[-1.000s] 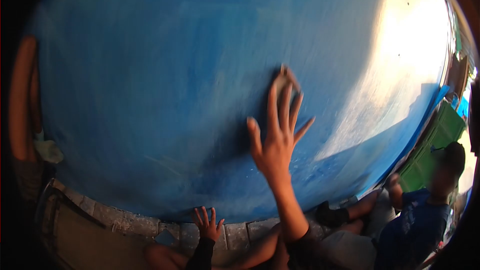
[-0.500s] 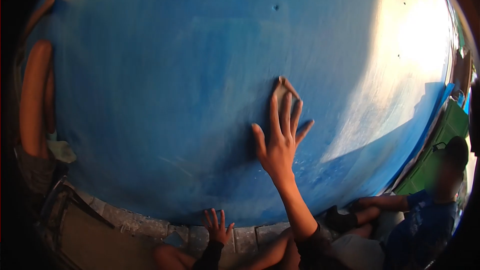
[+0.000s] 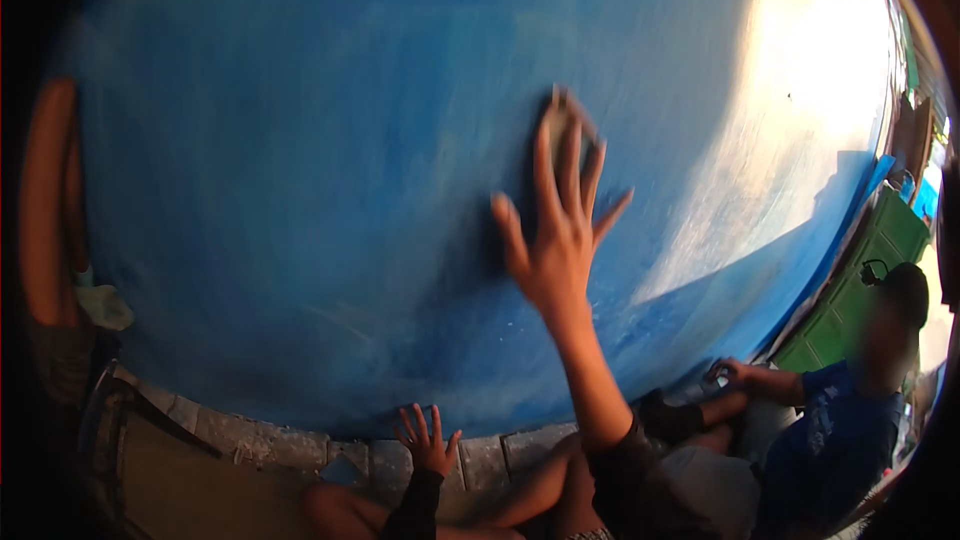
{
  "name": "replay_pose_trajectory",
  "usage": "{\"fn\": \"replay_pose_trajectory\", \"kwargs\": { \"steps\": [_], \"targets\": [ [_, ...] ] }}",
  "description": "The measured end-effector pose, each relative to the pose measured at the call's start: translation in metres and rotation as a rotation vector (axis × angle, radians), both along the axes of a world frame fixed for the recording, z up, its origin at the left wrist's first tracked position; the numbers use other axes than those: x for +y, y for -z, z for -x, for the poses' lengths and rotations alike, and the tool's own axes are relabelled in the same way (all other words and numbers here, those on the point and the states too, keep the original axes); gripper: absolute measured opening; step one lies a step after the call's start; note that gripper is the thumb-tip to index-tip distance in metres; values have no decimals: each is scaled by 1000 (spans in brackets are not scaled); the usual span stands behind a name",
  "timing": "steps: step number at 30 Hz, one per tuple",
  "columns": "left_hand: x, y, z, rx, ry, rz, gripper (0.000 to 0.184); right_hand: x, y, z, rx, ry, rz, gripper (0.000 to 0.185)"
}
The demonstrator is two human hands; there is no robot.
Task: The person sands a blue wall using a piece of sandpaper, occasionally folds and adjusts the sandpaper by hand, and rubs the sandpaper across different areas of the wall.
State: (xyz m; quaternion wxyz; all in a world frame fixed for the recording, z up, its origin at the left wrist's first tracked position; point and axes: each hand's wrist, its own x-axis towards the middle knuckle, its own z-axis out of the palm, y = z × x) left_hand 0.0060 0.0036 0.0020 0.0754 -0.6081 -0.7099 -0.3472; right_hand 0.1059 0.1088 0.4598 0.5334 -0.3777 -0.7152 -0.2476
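As seen in the head view, the right hand (image 3: 562,250) was splayed, fingertips pressing a folded sheet (image 3: 566,103) against the blue wall (image 3: 300,190); rubbing appeared underway. The left hand (image 3: 431,448), spread, held nothing visible. Another stroke would call for even pressure.

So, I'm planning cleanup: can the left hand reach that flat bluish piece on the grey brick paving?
Probably yes: the left hand looks empty, and the flat bluish piece lies nearby with nothing visible between them.
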Motion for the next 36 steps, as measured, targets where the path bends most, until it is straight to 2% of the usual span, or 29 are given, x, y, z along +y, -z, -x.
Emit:
{"fn": "replay_pose_trajectory", "kwargs": {
  "steps": [1,4,7,9,11,12,14,16,17,19,20,23,24,27,29,31,33,34,36],
  "targets": [
    [4,5,1,20,-15,-20,79,3,-19,6,-11,-4,-92,71],
    [10,16,2,32,-11,-70,79,2,14,6,-8,-6,-24,73],
    [13,23,2,35,-23,-98,81,-27,143,11,-55,-40,265,72],
    [2,25,-7,0,-17,-44,82,-41,254,10,-102,-63,363,69],
    [15,10,8,27,-58,-52,82,-57,306,8,-187,-119,491,66],
    [9,9,6,13,-39,-46,83,-44,294,11,-155,-152,459,66],
    [-4,9,5,-13,-18,-16,83,-27,283,-10,-366,-104,367,64],
    [-4,8,1,-21,12,-78,82,-26,151,-11,-158,-37,309,64],
    [-7,9,0,-28,7,-61,82,-19,90,-10,51,-57,181,66],
    [-10,5,2,-61,30,-20,84,11,1,-11,70,21,-44,63],
    [-9,2,1,-71,24,-8,84,13,-25,-10,74,34,-123,61],
    [-17,0,2,-85,28,33,85,5,-17,-4,30,-20,-95,61],
    [-16,-1,1,-79,44,13,85,-3,14,-4,9,-50,15,62],
    [-14,0,1,-71,54,-27,85,-28,166,3,-177,-119,287,69],
    [-15,-1,1,-57,59,-41,84,-42,266,0,-220,-138,358,68],
    [-21,5,2,-139,86,-20,86,-50,278,-1,-223,-127,379,67],
    [-21,9,6,-111,93,-36,87,-34,265,-15,-383,-94,331,62],
    [-20,11,4,-106,91,-53,88,-23,243,-22,-425,-52,198,60],
    [-15,13,3,-96,99,-51,88,-11,152,-33,-249,-79,168,62]
  ]
}}
